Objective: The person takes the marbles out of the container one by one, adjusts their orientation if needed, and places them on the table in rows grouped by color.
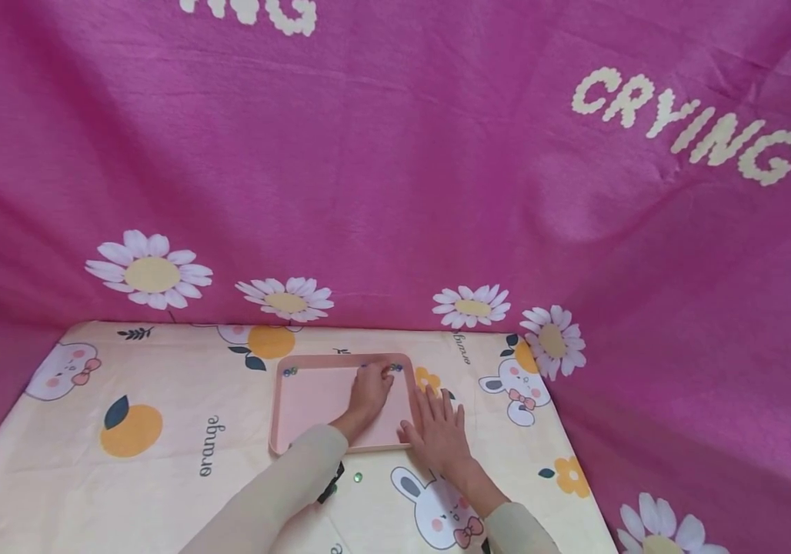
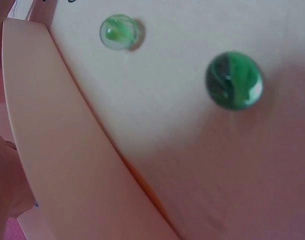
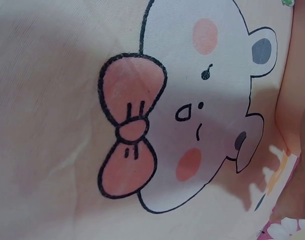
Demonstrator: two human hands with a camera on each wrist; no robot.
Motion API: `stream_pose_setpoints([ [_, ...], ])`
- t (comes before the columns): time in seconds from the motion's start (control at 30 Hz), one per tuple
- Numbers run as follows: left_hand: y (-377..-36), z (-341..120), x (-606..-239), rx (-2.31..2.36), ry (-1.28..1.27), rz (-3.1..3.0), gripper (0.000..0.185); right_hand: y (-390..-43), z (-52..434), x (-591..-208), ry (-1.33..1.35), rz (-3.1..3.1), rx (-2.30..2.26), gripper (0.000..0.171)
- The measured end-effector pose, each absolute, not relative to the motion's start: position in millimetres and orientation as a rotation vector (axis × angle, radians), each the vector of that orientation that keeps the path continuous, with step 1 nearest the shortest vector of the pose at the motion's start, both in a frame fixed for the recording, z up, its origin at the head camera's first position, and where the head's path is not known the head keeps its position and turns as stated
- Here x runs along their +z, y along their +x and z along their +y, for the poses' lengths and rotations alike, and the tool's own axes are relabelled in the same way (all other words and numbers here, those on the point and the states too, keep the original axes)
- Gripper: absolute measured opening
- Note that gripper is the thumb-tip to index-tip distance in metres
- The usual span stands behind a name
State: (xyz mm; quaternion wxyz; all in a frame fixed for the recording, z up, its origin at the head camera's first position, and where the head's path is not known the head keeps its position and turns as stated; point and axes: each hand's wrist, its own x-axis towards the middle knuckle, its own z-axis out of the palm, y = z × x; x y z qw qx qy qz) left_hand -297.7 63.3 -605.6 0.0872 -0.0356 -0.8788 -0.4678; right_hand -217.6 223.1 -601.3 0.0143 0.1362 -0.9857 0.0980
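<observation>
A shallow pink tray [image 1: 319,412] lies on the printed cloth. Inside it, my left hand [image 1: 370,396] reaches to the far right corner, its fingers bent down beside several small glass marbles [image 1: 396,367]; whether it pinches one is hidden. Two more marbles [image 1: 289,372] sit in the far left corner. My right hand [image 1: 442,435] lies with spread, straight fingers along the tray's right side, its thumb at the rim. Outside the tray's near wall [image 2: 67,130], a pale green marble [image 2: 118,32] and a dark green marble [image 2: 234,80] rest on the cloth.
The cloth [image 1: 181,492] bears printed oranges, rabbits and flowers. A magenta curtain [image 1: 382,177] with daisies rises behind the surface and along both sides. A dark strap [image 1: 331,485] shows beneath the left sleeve.
</observation>
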Motion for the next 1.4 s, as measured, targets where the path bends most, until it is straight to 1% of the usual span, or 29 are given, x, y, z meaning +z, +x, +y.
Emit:
stream_pose_setpoints([
  [0.33,-304.8,67.5,-602.2,-1.402,-0.113,-2.645,0.027,-217.0,223.3,-599.7,0.423,-3.065,0.312,0.074],
  [0.9,-313.0,73.6,-601.3,-1.289,-0.081,-2.733,0.017,-216.4,221.5,-599.2,0.415,-3.078,0.340,0.074],
  [1.13,-313.9,75.6,-597.9,-1.226,-0.095,-2.779,0.023,-217.0,222.0,-599.5,0.415,-3.067,0.346,0.073],
  [1.4,-316.0,77.2,-598.1,-1.178,-0.128,-2.814,0.019,-216.7,223.0,-600.1,0.409,-3.070,0.338,0.073],
])
